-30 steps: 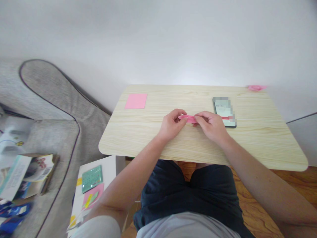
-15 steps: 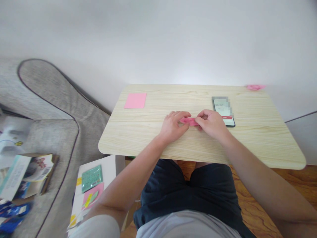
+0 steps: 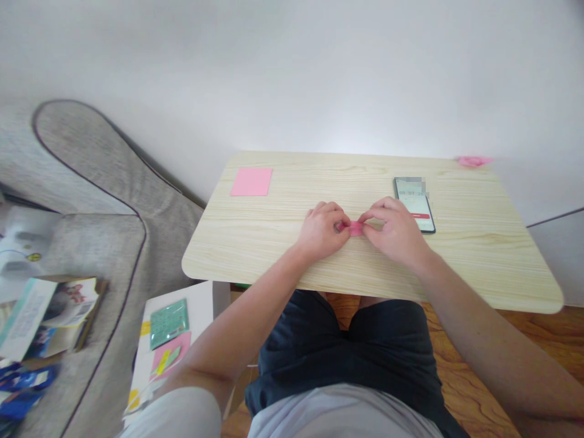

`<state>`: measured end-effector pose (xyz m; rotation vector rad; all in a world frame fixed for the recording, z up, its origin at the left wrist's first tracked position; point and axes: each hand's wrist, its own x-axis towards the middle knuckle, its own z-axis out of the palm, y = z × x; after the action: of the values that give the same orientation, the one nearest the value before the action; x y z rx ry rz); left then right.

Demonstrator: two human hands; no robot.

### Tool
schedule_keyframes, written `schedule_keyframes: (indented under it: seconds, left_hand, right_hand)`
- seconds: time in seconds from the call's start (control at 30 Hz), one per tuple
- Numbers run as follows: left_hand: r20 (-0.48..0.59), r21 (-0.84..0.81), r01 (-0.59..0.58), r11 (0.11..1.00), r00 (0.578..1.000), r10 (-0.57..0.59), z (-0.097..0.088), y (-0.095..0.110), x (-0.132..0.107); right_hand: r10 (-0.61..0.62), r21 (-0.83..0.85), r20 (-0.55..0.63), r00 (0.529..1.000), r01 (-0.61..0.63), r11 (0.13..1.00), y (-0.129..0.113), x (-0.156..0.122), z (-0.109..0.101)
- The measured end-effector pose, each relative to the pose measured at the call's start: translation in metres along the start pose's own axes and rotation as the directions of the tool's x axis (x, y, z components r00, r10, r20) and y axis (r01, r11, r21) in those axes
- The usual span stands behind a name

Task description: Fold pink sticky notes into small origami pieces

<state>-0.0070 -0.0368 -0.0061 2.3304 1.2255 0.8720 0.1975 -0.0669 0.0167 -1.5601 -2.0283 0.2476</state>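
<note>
A small folded piece of pink paper (image 3: 356, 229) is pinched between both hands, just above or on the light wood table (image 3: 274, 243); I cannot tell if it touches the top. My left hand (image 3: 323, 230) grips its left end with thumb and fingertips. On the right end, my right hand (image 3: 393, 231) pinches with thumb and forefinger. Fingers cover much of the paper, so its full shape is hidden. Close beside my right hand lies a phone (image 3: 416, 210) with its screen lit. A flat square of pink paper (image 3: 252, 182) rests at the table's back left.
At the back right corner sits a crumpled-looking pink paper piece (image 3: 474, 161). Left of the table, a white surface (image 3: 201, 298) holds a green packet (image 3: 169, 323) and coloured paper. A grey sofa (image 3: 100, 243) with an open box (image 3: 55, 316) stands further left. A white wall (image 3: 347, 73) closes the back.
Both hands have shifted their hold on the folded pink paper, and the left fingertips have closed onto it. Less of the paper shows between them. The view has moved slightly.
</note>
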Motion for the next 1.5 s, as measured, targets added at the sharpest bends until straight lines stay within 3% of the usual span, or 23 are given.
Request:
schedule_keyframes:
  seconds: [0.1,0.23,0.77,1.17,1.5]
  left_hand:
    - [-0.012,-0.013,0.004,1.0,1.0,-0.004,0.002,-0.002,0.001]
    - [-0.019,-0.025,0.012,1.0,1.0,-0.013,0.004,-0.003,0.002]
    - [0.065,0.071,0.026,0.997,0.997,-0.031,-0.003,0.008,0.005]
    - [0.107,0.117,0.0,0.993,0.994,-0.013,-0.005,0.009,0.007]
    - [0.117,0.144,0.005,0.99,0.993,-0.022,-0.009,0.013,0.008]
  right_hand:
    - [-0.113,-0.05,0.001,0.994,0.113,0.992,0.002,-0.002,0.003]
    - [-0.147,-0.091,0.068,0.987,0.153,0.984,0.004,0.001,0.003]
    - [-0.078,-0.203,0.251,0.965,0.131,0.97,-0.007,0.01,-0.003]
    - [-0.078,-0.203,0.222,0.972,0.124,0.971,-0.013,0.006,0.003]
    - [-0.06,-0.185,0.21,0.976,0.1,0.978,-0.01,0.009,-0.005]
